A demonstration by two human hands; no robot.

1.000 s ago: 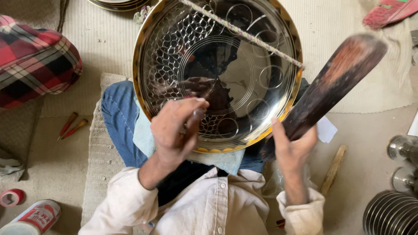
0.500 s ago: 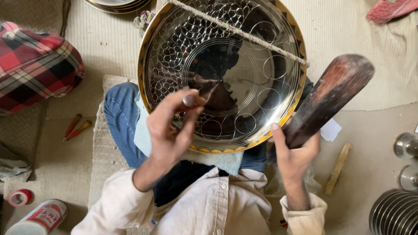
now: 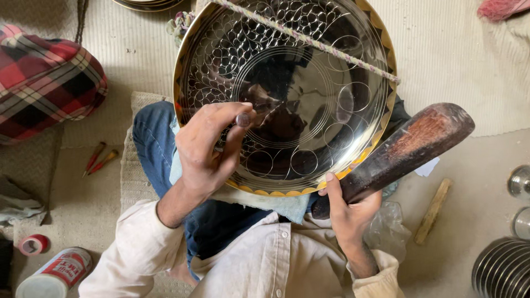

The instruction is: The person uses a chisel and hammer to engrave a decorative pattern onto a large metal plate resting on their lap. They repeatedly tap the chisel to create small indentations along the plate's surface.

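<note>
A large shiny round metal plate (image 3: 309, 83) with a gold rim and engraved circle patterns rests on my lap. A twisted cord (image 3: 309, 41) runs across its upper part. My left hand (image 3: 207, 149) pinches a small metal punch (image 3: 243, 119), its tip set against the plate's left side. My right hand (image 3: 345, 207) grips a dark worn wooden mallet (image 3: 408, 146), raised off the plate's lower right rim and pointing up to the right.
A red plaid cushion (image 3: 47, 83) lies at left. Two small red-handled tools (image 3: 99, 160), a tape roll (image 3: 34, 244) and a can (image 3: 55, 273) sit on the floor. A wooden stick (image 3: 433, 209) and stacked metal dishes (image 3: 505, 270) are at right.
The view has shifted closer to the plate. My left hand moved up onto the plate with the punch upright. The mallet in my right hand dropped lower and nearer the rim.
</note>
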